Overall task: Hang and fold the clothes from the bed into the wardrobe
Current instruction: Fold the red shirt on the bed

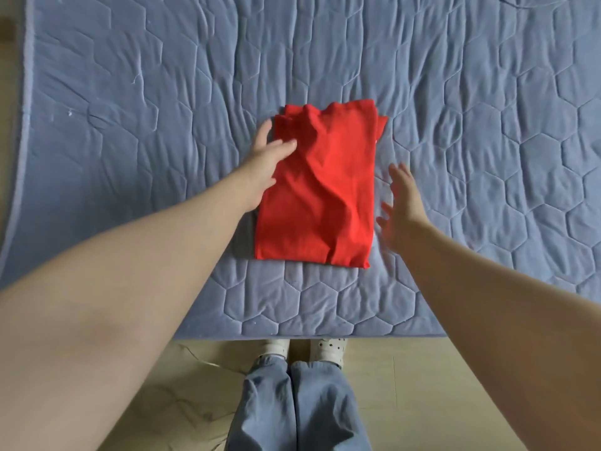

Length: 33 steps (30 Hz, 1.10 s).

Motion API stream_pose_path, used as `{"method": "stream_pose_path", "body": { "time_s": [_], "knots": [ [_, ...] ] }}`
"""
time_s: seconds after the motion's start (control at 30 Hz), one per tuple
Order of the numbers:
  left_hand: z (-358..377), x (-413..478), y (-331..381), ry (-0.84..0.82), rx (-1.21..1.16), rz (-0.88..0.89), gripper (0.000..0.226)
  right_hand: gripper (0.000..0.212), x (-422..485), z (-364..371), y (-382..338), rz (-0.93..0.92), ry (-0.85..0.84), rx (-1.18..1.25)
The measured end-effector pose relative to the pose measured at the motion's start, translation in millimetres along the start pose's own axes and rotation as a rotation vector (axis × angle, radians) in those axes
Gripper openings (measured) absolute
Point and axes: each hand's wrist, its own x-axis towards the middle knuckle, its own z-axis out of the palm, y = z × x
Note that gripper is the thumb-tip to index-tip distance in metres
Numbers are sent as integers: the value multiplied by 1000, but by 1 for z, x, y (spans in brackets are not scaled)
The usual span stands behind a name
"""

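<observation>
A red garment (320, 190) lies folded into a tall rectangle in the middle of the bed (455, 109), which has a blue quilted cover. My left hand (265, 161) rests flat on the garment's upper left edge, fingers spread and lying on the cloth. My right hand (401, 206) hovers open just off the garment's right edge, fingers apart, holding nothing. It looks slightly blurred. No wardrobe is in view.
The bed's near edge (309, 336) runs across the lower part of the view, with my legs in blue jeans (299, 405) and white shoes standing against it on a pale floor (406, 385). The bed's left edge (22, 141) curves down at the far left.
</observation>
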Motion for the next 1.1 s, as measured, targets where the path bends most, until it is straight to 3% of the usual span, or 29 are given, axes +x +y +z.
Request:
{"method": "stream_pose_path", "body": {
  "time_s": [0.13, 0.27, 0.5, 0.6, 0.7, 0.8, 0.9, 1.03, 1.07, 1.1],
  "knots": [
    [-2, 15, -46, 187, 266, -48, 76, 62, 26, -13, 24, 15, 42, -184],
    [-5, 31, -77, 248, 247, -222, 77, 65, 55, -15, 40, 0, 102, -393],
    [2, 81, -55, 344, -1, -134, 30, 59, 116, 6, 17, -168, 172, -469],
    [6, 106, -41, 391, -29, -78, 19, 60, 136, 21, 9, -193, 253, -467],
    [9, 117, -34, 440, 34, -86, 17, 44, 141, 29, 3, -238, 293, -573],
    [7, 119, -32, 482, 127, -36, 12, 8, 137, 32, -7, -256, 225, -427],
    [1, 117, -28, 529, 186, 90, 13, 26, 135, 22, -17, -282, 218, -282],
    [5, 113, -14, 477, 136, 238, 10, 18, 123, 11, -28, -351, 257, -152],
    [7, 113, -15, 446, 156, 221, 14, 10, 124, 8, -25, -325, 261, -171],
    [7, 113, -19, 410, 171, 167, 32, 3, 124, 6, -20, -266, 252, -208]
  ]
}}
